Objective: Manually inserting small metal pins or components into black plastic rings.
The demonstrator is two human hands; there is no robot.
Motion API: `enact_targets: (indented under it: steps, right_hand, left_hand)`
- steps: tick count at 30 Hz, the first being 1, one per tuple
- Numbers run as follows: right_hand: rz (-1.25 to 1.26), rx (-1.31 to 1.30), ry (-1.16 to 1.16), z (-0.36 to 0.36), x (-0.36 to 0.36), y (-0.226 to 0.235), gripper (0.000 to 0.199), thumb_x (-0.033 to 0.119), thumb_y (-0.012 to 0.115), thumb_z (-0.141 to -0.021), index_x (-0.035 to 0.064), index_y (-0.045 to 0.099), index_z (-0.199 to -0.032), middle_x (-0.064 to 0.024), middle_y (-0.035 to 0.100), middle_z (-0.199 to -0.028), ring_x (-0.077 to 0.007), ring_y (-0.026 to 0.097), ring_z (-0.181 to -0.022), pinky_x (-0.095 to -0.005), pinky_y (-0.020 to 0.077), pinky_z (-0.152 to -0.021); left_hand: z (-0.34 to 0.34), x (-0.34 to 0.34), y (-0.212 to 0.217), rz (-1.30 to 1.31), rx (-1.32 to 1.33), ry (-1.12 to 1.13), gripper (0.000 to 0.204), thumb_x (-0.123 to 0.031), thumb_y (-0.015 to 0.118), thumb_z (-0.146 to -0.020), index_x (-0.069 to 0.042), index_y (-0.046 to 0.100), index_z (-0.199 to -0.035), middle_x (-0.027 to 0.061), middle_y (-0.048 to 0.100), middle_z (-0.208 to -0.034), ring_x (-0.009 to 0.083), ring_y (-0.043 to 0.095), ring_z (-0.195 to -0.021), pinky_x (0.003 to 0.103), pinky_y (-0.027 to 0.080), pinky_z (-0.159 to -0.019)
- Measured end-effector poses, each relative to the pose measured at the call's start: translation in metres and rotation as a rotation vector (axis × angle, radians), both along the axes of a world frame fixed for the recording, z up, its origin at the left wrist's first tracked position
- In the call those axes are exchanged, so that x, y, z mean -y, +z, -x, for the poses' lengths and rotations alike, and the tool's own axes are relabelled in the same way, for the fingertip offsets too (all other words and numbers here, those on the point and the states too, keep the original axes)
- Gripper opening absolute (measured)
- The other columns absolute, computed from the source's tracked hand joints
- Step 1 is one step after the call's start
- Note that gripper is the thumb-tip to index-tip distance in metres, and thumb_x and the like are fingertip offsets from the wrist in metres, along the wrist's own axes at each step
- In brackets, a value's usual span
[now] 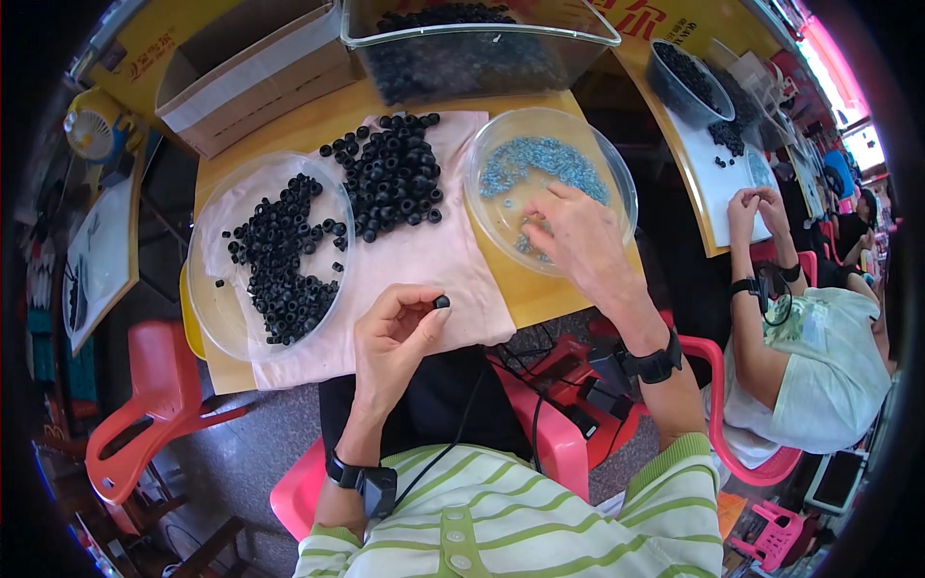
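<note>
My left hand pinches a small round black cap between thumb and forefinger, just above the pink cloth's near edge. My right hand reaches into a clear round tray; its fingers are curved with a gap between them, low over small blue translucent pieces. Whether a fingertip touches one of these pieces is too small to tell. Between the trays, a heap of shiny black caps lies on the pink cloth. At the left, smaller black pieces fill much of another clear round tray.
Behind the heap stand a clear bin of black pieces and a cardboard box. A red chair is at the left, near a yellow fan. At the right, another person works at a separate table.
</note>
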State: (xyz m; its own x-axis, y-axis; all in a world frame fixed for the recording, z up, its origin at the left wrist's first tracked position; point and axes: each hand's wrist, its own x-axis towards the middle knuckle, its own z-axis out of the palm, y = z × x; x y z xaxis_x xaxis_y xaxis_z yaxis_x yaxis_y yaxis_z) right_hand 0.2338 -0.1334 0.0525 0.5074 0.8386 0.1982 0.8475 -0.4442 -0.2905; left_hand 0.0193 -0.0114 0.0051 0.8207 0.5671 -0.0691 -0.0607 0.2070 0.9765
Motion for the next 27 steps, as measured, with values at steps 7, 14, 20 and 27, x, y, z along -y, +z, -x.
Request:
enact_targets:
  steps: [7,14,20,27]
  right_hand:
    - [-0.046,-0.005,0.029,-0.002,-0.009,-0.001,0.007,0.008,0.064,-0.077,0.0044,0.061,-0.083,-0.011,0.062,-0.087,-0.0301,0.063,-0.084,-0.0391,0.0512,-0.072]
    - [-0.294,-0.368,-0.005,0.027,-0.005,0.03,0.011,0.0,0.066,-0.076,0.0027,0.064,-0.087,-0.0064,0.061,-0.078,-0.0148,0.059,-0.067,-0.0255,0.0489,-0.061]
    - [-0.428,-0.896,0.07,0.078,-0.01,0.033,0.008,0.0,0.067,-0.08,0.0015,0.066,-0.088,-0.0016,0.065,-0.08,-0.0064,0.061,-0.072,-0.0205,0.0487,-0.059]
    - [-0.515,-0.995,0.215,0.09,-0.015,0.018,0.012,0.001,0.069,-0.082,0.0042,0.068,-0.093,-0.0021,0.066,-0.091,-0.0066,0.061,-0.075,-0.0188,0.0456,-0.056]
  left_hand:
    - [0.003,0.0,-0.003,0.066,0.107,0.024,0.019,0.0,0.065,-0.088,0.001,0.06,-0.107,0.0074,0.065,-0.102,0.0117,0.063,-0.091,0.023,0.049,-0.081]
    - [0.018,-0.004,0.009,0.62,0.295,-0.033,0.02,-0.007,0.06,-0.092,0.0,0.06,-0.111,0.0124,0.066,-0.106,0.016,0.065,-0.091,0.027,0.052,-0.082]
    - [0.02,0.0,0.011,0.639,0.274,-0.016,0.024,-0.006,0.06,-0.092,0.0,0.06,-0.115,0.0103,0.065,-0.106,0.0144,0.065,-0.092,0.026,0.053,-0.081]
    - [0.02,-0.001,0.018,0.446,0.226,-0.031,0.024,-0.001,0.062,-0.09,0.002,0.06,-0.114,0.0074,0.065,-0.104,0.0143,0.063,-0.096,0.027,0.052,-0.088]
